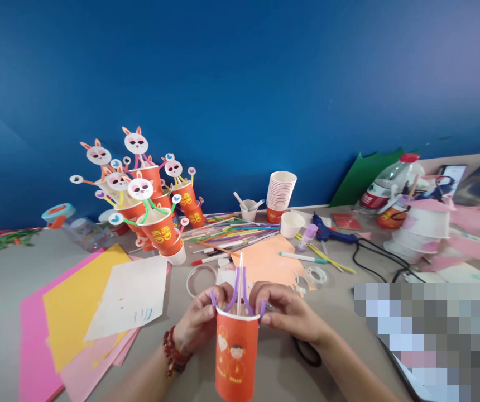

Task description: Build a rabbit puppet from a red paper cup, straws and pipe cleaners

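Note:
A red paper cup (236,349) with a printed couple on it is held up close to me, bottom toward the camera. My left hand (200,318) pinches its rim on the left, fingers closed. My right hand (288,312) pinches the rim on the right. Purple pipe cleaners (240,293) curl out of the cup's top, and a thin pink-white straw (240,273) stands up between them.
Finished red cup bunnies (148,195) stand at the back left. Pink, yellow and white paper sheets (93,312) lie at the left. Straws and pens (231,231), a cup stack (279,195), a blue glue gun (332,231), tape rings (200,279) and a bottle (390,181) crowd the table.

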{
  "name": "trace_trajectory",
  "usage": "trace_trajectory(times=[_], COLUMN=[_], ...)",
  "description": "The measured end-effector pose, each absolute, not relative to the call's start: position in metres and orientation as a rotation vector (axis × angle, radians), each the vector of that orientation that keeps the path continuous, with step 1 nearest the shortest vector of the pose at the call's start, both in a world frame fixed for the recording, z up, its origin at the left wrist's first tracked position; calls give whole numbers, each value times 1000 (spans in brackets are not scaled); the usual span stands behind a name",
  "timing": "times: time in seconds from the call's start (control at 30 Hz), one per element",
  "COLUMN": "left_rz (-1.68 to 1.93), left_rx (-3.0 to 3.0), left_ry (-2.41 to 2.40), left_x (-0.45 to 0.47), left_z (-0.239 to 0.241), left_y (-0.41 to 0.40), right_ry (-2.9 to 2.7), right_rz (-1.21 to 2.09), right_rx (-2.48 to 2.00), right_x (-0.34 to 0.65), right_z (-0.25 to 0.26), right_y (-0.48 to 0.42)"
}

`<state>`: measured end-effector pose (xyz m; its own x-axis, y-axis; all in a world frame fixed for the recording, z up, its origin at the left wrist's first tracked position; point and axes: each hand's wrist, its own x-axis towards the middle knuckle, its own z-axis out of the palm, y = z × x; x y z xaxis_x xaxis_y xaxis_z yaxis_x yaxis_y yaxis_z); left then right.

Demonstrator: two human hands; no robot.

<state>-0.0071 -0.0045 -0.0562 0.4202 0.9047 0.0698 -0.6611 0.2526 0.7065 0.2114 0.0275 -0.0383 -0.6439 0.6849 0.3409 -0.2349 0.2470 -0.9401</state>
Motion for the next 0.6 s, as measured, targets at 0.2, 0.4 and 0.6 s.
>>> trace_trajectory(times=[0.2,0.4,0.6], left_rz=[1098,1116,1097], left_rx=[762,724,720], left_ry=[389,387,367], left_x=[-7,-7,-9], left_z=[-57,-61,-59], left_y=[-5,-6,-5], right_ry=[-1775,-1746,-1758], right_rz=[1528,1565,1524], right_rx=[-405,-394,-395], right_x=[212,211,213], right_z=[-38,-41,-38], right_y=[28,28,28])
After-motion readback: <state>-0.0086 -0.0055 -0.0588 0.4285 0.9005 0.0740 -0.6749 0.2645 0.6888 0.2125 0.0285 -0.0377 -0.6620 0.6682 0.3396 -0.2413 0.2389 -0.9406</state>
